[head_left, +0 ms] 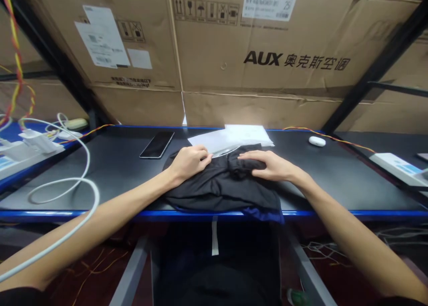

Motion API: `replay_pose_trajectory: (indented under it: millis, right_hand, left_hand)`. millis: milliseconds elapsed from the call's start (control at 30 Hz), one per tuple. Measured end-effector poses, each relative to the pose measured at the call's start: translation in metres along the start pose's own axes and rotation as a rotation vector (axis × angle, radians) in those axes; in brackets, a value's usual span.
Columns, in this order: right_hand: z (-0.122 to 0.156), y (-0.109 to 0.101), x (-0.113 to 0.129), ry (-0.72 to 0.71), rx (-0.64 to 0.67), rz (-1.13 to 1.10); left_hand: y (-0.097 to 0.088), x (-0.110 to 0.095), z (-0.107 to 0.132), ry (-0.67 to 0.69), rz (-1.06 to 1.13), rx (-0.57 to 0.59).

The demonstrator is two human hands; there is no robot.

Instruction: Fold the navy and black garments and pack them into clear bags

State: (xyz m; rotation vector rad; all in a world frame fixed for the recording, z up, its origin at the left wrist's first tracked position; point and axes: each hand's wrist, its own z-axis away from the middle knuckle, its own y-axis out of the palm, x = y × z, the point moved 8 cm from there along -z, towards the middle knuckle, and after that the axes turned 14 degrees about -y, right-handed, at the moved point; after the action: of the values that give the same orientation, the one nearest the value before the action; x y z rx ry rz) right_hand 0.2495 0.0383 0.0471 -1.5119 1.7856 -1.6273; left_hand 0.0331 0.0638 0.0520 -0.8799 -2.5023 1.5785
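Observation:
A black cloth garment [214,188] lies crumpled at the front of the dark tabletop. Its blue-edged corner [267,214] hangs slightly over the table's edge. On its left part rests my left hand [189,163], fingers curled closed on the fabric. My right hand [272,164] grips a bunched fold at the right, with cloth between the thumb and the longer, straighter fingers. Just behind the garment are white paper sheets [230,136], partly covered by it. What kind of garment it is does not show.
A smartphone [157,145] lies left of the papers, and a white earbud case [317,141] sits at the right. Power strips [399,168] stand at both sides. A white cable [90,163] loops over my left forearm. Large cardboard boxes [214,69] wall off the back.

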Motion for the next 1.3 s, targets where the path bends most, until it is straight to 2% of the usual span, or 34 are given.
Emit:
replay_pose_trajectory:
  millis: [167,300,467,567,700,800,967,1200,1300]
  right_hand:
    - [0.003,-0.005,-0.002,0.028,-0.046,-0.037]
    - [0.005,-0.013,0.0,0.038,-0.104,-0.066]
    - [-0.001,-0.015,0.017,-0.101,-0.203,-0.074]
    - [-0.01,-0.002,0.029,-0.211,-0.157,-0.057]
    - [-0.022,0.018,0.031,-0.264,-0.035,-0.025]
    - [-0.026,0.024,0.026,-0.239,0.013,-0.046]
    - [-0.031,0.022,0.016,-0.138,-0.017,-0.053]
    - [-0.044,0.021,0.013,-0.066,-0.083,0.111]
    - [-0.052,0.027,0.012,-0.003,-0.041,0.277]
  left_hand:
    - [-0.002,0.006,-0.005,-0.052,0.056,-0.004]
    - [-0.002,0.008,-0.006,-0.035,0.12,-0.025]
    - [0.0,0.0,-0.002,0.086,0.187,-0.084]
    - [0.001,-0.006,0.001,0.161,0.216,-0.088]
    - [0.001,-0.012,0.002,0.203,0.257,-0.051]
    - [0.001,-0.012,0.0,0.17,0.307,-0.003]
    - [0.003,-0.002,-0.003,-0.002,0.426,0.046]
    - [-0.001,-0.001,-0.004,-0.058,0.47,0.04]
    - [-0.001,0.0,-0.005,-0.068,0.493,0.044]
